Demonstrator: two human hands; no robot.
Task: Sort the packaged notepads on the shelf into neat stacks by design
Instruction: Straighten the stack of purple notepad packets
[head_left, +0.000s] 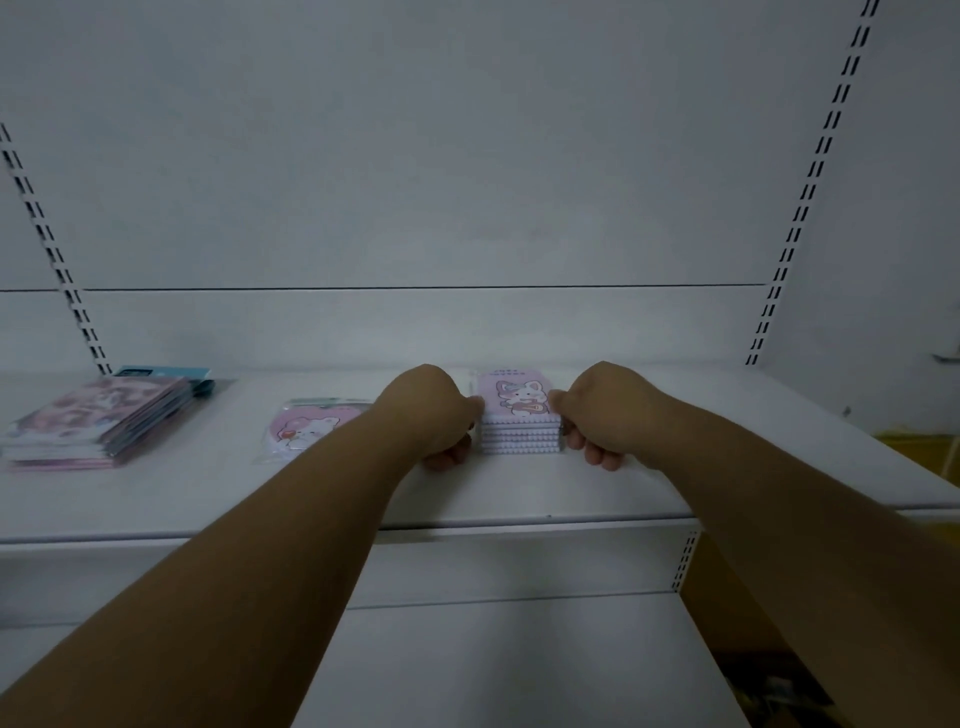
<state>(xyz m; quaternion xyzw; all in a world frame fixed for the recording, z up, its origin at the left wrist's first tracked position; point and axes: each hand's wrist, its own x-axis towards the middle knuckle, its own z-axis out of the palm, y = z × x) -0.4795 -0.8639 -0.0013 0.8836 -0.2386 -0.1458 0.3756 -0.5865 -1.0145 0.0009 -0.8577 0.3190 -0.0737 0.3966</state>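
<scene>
A stack of several lilac cat-design notepads (519, 421) sits on the white shelf (519, 499), right of the middle. My left hand (431, 415) presses its left side and my right hand (602, 415) presses its right side, fingers curled around the stack's edges. To the left, a pink heart-shaped notepad pack (306, 428) lies flat, partly hidden behind my left forearm. At the far left stands a taller, slightly fanned stack of pink notepads (98, 421).
A teal-edged pack (171, 375) lies behind the far-left stack against the back panel. Slotted uprights (800, 218) frame the shelf bay. A lower shelf (493, 665) runs beneath, with a dark object (774, 686) on the floor at lower right.
</scene>
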